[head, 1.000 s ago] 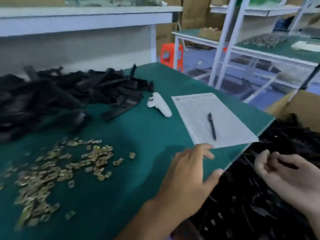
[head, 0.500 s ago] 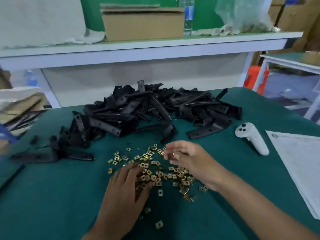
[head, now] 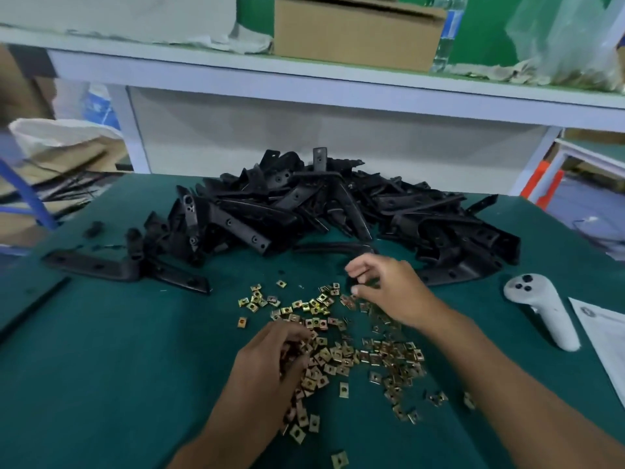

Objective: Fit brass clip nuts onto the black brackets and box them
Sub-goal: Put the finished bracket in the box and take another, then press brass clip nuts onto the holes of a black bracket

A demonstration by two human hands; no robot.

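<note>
Both hands have moved deeper into the clip nuts (head: 338, 353): left hand (head: 267, 374) scooping some, right hand (head: 389, 289) pinching, contents unclear; loose nuts could scatter.

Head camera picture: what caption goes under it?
Two hands, left and right, sort brass clip nuts before black brackets.

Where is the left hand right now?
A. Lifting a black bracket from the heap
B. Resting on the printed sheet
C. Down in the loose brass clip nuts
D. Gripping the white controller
C: the left hand is curled down into the scattered brass clip nuts on the green table, short of the bracket heap.
</note>
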